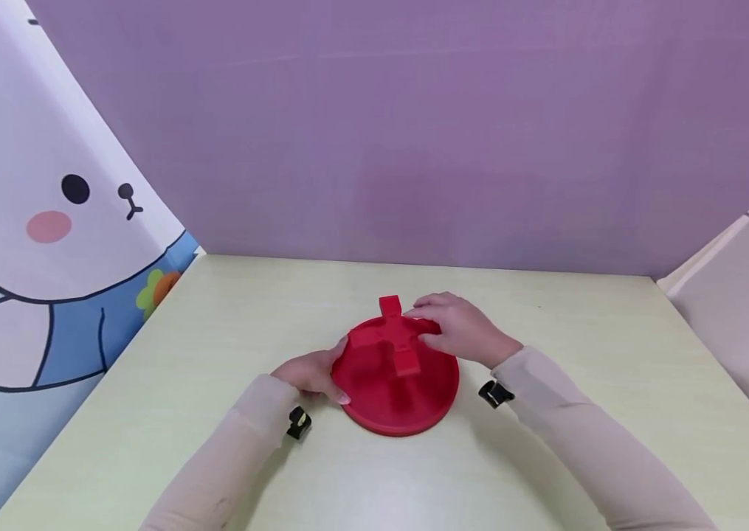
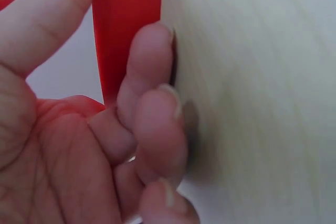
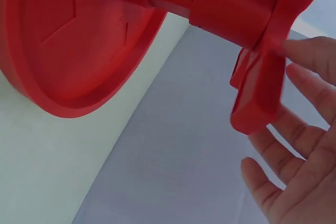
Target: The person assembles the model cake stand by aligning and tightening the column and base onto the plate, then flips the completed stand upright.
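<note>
A red plastic piece stands on the table, with a round, rimmed base (image 1: 401,413), a post (image 3: 231,9) marked 32 and a cross-shaped top (image 1: 406,360). My left hand (image 1: 313,372) holds the base at its left edge, thumb on the near side and fingers on the far side. In the left wrist view, the curled fingers (image 2: 157,124) lie right at the tabletop beside the red rim. My right hand (image 1: 463,330) grips the right arm of the cross, which it mostly hides. In the right wrist view, the thumb is against the cross and the fingers spread loosely behind it.
The pale wooden table (image 1: 248,295) extends around the red piece. A purple partition (image 1: 414,147) rises behind it, and a cartoon-printed panel (image 1: 9,243) borders the left side. Another pale panel (image 1: 746,310) stands at the right. Small black clips (image 1: 496,394) sit at both cuffs.
</note>
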Tool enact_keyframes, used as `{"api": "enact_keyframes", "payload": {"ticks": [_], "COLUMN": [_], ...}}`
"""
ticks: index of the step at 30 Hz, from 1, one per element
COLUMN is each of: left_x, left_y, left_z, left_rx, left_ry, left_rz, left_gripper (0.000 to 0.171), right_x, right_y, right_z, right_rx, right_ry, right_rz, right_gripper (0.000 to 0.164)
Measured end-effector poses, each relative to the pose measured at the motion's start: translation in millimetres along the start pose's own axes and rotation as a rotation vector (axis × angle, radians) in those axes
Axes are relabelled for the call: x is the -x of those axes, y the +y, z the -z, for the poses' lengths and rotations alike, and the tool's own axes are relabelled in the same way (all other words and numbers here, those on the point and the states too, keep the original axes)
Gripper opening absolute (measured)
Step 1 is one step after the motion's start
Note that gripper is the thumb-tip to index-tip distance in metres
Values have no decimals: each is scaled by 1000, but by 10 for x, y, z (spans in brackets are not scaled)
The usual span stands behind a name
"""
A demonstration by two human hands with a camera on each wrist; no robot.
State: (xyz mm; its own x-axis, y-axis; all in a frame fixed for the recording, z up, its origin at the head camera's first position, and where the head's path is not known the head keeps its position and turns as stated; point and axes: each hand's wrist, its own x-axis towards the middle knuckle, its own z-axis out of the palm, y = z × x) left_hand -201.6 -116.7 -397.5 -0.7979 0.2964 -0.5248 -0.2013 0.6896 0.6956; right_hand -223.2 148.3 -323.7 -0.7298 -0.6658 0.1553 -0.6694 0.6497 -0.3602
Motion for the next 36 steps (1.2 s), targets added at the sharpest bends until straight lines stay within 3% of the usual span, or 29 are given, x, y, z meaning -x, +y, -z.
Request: {"api": "enact_keyframes", "payload": {"ticks": [10,22,31,36], "left_x": [6,5,8,15], "left_y": [-2,-13,-19,-28], "left_z": [-7,-14,-5,-3], "left_rx": [10,21,9,7], "left_ry": [-1,3,11,10], "left_rz": [13,8,0,6], "left_gripper": [114,115,113,114], "right_x": [-8,41,49,65], "right_y": [-21,-33,56,60], "right_z": [-18,4,18,31], "right_rx": [71,46,-100,-128], "right_ry": [-61,-98,-154,-178], "right_rz": [-116,-150,-183,-165], "right_gripper": [41,39,41,41]}}
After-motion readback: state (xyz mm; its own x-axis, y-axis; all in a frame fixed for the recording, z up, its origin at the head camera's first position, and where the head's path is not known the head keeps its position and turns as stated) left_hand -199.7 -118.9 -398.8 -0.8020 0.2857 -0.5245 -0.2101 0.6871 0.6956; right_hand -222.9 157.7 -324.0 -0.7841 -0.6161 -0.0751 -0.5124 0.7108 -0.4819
